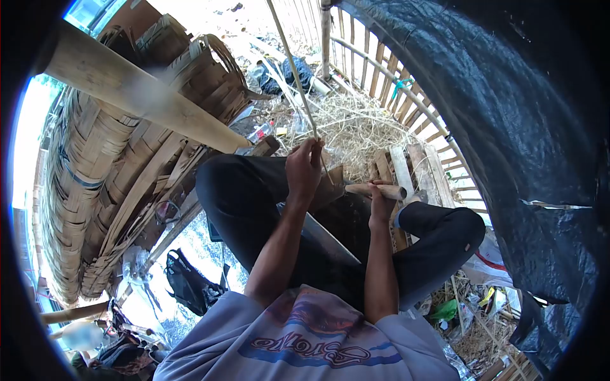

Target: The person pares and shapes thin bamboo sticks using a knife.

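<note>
My left hand (304,170) is closed, its fingers pinching a thin bamboo strip (293,63). The strip rises far past the fingers toward the top, and its short lower end hangs by a broad brownish blade (329,188). My right hand (379,202) is wrapped round the pale, thick wooden handle (362,189) of a knife, which lines up with that blade. Whether strip and blade touch I cannot tell. Below, a long flat grey piece (330,238) lies slanted across my lap, between my dark-trousered knees.
A large woven bamboo roll (82,190) and a thick bamboo pole (146,95) stand at the left. Black plastic sheeting (540,127) hangs at the right beside a slatted bamboo fence (375,57). Shavings (356,120) litter the ground ahead. A black bag (187,282) lies at the lower left.
</note>
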A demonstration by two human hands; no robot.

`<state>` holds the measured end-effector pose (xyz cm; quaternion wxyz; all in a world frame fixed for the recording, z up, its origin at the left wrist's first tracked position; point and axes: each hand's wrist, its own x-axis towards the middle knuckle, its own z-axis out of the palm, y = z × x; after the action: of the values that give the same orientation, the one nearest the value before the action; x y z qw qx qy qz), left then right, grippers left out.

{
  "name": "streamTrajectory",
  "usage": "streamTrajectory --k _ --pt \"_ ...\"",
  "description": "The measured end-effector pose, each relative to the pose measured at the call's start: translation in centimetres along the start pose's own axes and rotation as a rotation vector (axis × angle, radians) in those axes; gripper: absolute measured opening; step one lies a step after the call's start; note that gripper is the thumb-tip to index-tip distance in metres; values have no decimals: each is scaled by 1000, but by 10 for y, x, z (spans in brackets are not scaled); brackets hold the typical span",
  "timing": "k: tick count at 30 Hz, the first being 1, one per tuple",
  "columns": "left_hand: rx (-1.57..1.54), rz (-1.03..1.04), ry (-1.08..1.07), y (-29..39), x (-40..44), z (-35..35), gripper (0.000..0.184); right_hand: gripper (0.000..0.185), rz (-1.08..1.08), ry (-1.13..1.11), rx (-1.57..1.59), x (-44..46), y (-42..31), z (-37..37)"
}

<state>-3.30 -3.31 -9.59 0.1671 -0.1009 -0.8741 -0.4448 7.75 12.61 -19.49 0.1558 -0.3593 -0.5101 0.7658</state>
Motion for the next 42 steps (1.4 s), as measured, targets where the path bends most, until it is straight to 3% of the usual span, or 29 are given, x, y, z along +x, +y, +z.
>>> streamTrajectory --k 3,8,9,11,13,16,19,21,23,26,28,34,37,42 --pt "-218 -35 43 14 1 -5 14 19 -152 -35 182 -3 -5 -8" --pt "-823 -120 43 39 19 -9 22 21 -323 -82 186 -22 -68 -12" --pt "-830 -91 53 48 24 -17 22 24 -362 -104 166 -27 -83 -12" --pt "-1078 -277 -23 79 38 -41 25 27 -453 -211 232 -28 -105 -15" --pt "-1194 -224 -90 94 56 -51 26 28 -564 -246 152 -33 -128 -19" --pt "-1306 -261 -195 108 79 -69 25 28 -613 -336 290 -41 -152 -21" --pt "-1341 -352 -332 118 99 -92 25 29 -718 -443 277 -36 -162 -27" --pt "-1327 -396 -375 120 113 -101 23 23 -735 -398 321 -50 -180 -12" --pt "-1257 -421 -386 124 121 -110 21 21 -884 -436 238 -54 -193 -6" --pt "-1156 -384 -426 121 127 -126 21 19 -1041 -478 6 -55 -211 -1" --pt "-959 -343 -378 118 125 -133 22 19 -1099 -532 -11 -57 -221 6" --pt "-933 -321 -408 91 75 -142 22 20 -1350 -682 -38 -70 -243 35" --pt "-973 -458 -435 81 40 -141 20 20 -1380 -726 49 -84 -244 52" --pt "-952 -714 -486 88 -4 -138 19 23 -1274 -881 -158 -100 -230 56"
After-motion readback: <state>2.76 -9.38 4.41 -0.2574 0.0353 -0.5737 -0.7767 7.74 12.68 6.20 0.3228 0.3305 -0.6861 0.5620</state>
